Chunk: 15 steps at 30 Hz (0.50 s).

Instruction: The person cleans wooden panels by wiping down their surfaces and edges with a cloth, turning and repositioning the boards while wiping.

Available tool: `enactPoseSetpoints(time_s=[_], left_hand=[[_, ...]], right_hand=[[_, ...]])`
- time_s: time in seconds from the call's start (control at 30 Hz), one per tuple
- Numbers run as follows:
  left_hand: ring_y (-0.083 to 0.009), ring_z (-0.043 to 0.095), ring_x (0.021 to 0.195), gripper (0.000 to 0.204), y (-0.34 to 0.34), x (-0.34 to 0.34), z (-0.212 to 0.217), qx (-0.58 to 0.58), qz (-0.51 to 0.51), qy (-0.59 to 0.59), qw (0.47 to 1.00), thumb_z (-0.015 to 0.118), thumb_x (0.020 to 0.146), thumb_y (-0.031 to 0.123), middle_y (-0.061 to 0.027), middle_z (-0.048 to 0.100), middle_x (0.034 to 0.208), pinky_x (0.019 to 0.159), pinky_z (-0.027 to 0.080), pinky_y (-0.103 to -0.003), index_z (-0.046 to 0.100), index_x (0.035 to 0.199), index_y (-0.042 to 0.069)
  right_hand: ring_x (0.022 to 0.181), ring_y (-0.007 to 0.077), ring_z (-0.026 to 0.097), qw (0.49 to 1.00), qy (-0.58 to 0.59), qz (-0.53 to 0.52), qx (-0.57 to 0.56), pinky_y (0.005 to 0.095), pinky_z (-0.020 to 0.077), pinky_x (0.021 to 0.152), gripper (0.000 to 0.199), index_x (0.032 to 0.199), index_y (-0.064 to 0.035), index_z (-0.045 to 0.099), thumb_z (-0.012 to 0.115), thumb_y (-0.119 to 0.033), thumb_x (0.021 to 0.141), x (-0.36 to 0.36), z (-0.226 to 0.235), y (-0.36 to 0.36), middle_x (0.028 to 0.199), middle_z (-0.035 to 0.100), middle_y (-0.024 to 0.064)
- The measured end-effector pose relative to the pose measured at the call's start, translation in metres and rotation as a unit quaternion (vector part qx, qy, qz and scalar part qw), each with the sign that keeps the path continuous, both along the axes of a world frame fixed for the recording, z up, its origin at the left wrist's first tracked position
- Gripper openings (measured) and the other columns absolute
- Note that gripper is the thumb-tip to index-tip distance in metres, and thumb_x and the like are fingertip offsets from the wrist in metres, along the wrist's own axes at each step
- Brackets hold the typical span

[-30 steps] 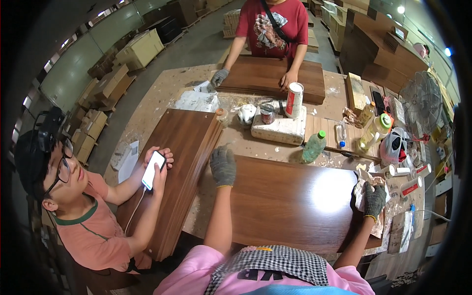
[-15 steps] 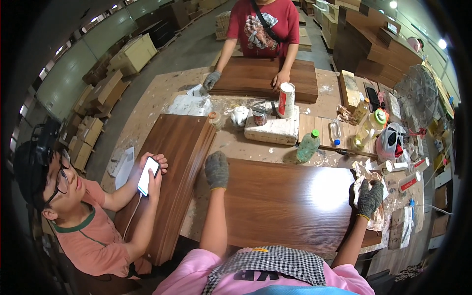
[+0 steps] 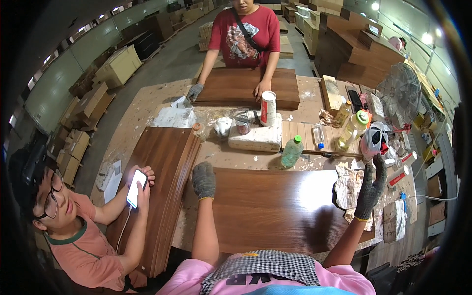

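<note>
A dark brown wooden panel [image 3: 275,209] lies flat in front of me, with bright glare near its right end. My left hand [image 3: 203,181], in a grey knitted glove, is closed over the panel's left edge near the far corner; its fingertips are hidden. My right hand [image 3: 371,191], gloved likewise, is raised at the panel's right end, thumb and fingers apart, with nothing visible in it. Beside and partly beneath that hand is stained, crumpled paper [image 3: 345,186].
Stacked brown panels [image 3: 164,152] lie left, where a person holds a phone [image 3: 136,189]. Across the table another person handles more panels [image 3: 246,86]. A green-capped bottle [image 3: 292,151], a white block [image 3: 255,139], tubes [image 3: 398,175] and a fan [image 3: 400,88] stand beyond.
My right hand has risen off the crumpled paper and its fingers have opened. The left hand stays at the panel's left edge. The whole view has shifted slightly.
</note>
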<state>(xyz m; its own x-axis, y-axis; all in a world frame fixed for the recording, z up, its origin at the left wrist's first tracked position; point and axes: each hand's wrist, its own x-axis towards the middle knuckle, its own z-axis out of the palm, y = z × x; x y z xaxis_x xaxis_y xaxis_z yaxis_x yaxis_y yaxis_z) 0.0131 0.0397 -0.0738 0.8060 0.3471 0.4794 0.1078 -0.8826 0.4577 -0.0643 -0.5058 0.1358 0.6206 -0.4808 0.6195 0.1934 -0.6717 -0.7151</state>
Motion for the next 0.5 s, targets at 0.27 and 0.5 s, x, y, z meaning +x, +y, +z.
enactPoseSetpoints(time_s=[0.27, 0.5], left_hand=[[-0.0394, 0.061, 0.103, 0.023, -0.017, -0.002, 0.016, 0.033, -0.007, -0.08, 0.996, 0.057, 0.098, 0.024, -0.019, 0.067, 0.107, 0.094, 0.049, -0.049, 0.07, 0.106, 0.007], [-0.0401, 0.061, 0.102, 0.024, -0.02, -0.003, 0.021, 0.006, -0.021, -0.065, 0.998, 0.058, 0.099, 0.025, -0.0198, 0.067, 0.105, 0.092, 0.05, -0.05, 0.069, 0.104, 0.005]], right_hand=[[0.135, 0.03, 0.055, 0.981, 0.072, 0.152, -0.101, 0.0422, 0.0473, 0.108, 0.079, 0.16, -0.0054, 0.029, 0.072, -0.012, 0.094, -0.012, 0.012, 0.046, 0.154, 0.05, 0.0166], [0.119, 0.0433, 0.063, 0.763, 0.502, 0.308, -0.266, 0.0518, 0.0491, 0.103, 0.092, 0.161, -0.0158, 0.027, 0.071, -0.052, 0.089, -0.027, 0.056, 0.09, 0.138, 0.061, 0.0207]])
